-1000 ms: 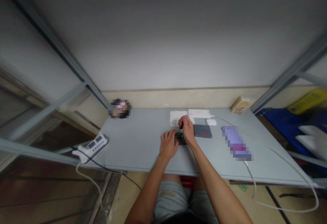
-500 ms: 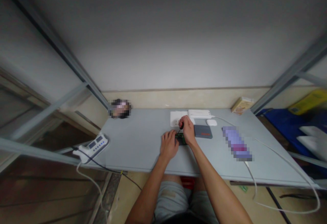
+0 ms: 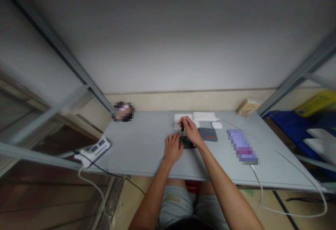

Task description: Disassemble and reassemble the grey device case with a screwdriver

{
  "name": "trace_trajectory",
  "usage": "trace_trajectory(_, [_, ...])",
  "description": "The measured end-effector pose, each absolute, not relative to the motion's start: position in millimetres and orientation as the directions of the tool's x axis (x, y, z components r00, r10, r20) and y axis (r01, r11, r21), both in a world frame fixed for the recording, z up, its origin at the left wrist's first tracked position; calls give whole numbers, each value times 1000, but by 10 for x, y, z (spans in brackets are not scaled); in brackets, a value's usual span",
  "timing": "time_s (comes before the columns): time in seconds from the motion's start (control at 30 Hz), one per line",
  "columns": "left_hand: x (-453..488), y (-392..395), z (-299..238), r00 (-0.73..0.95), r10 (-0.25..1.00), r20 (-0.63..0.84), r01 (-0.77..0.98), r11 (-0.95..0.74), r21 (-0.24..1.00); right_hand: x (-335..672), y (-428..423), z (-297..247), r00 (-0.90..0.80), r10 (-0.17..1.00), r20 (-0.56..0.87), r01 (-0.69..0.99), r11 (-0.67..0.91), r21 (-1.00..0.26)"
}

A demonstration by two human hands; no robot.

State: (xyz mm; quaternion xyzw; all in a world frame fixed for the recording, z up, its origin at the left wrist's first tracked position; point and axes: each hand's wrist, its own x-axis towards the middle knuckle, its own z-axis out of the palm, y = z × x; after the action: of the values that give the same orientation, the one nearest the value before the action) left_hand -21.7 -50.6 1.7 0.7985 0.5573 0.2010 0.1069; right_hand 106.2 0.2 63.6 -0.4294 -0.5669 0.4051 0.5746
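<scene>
My right hand (image 3: 190, 132) is closed around the black handle of a screwdriver (image 3: 182, 126). The screwdriver stands nearly upright, its thin shaft pointing down at a small dark case with a green circuit board (image 3: 189, 144). That case lies flat on the grey desk (image 3: 141, 146). At its left end my left hand (image 3: 173, 147) grips it, thumb at the near side and fingers bent along the far side. Whether the screwdriver's tip touches a screw is too small to tell. Just right of my right hand lies a dark grey square box or cover (image 3: 208, 134) with reddish lettering.
Behind my hands are a white socket plate (image 3: 179, 121), a white power strip or adapter (image 3: 204, 116) and a small white rounded case (image 3: 217, 125). A blurred-out phone (image 3: 243, 146) with a white cable lies right. A white power strip (image 3: 96, 152) sits at the left edge.
My right hand has tipped the screwdriver more upright and shifted slightly left, baring more of its handle. My left hand stays on the case.
</scene>
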Motion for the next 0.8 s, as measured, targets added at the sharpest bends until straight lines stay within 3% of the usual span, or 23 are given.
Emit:
trace_trajectory(0.33, [-120,-418,133,232,959,162,874,-279,399,990,55,440,260,945,197,-233,259,-937])
trace_trajectory(0.5, [-127,-332,222,251,963,101,895,-270,354,1107,-4,448,217,946,241,-122,271,-955])
trace_trajectory(0.63, [-143,-189,376,404,914,-39,898,-389,207,1243,-22,505,162,944,288,27,287,-957])
trace_trajectory(0.8, [-156,-34,512,521,849,-89,847,-502,174,1313,-51,511,181,929,323,100,309,-946])
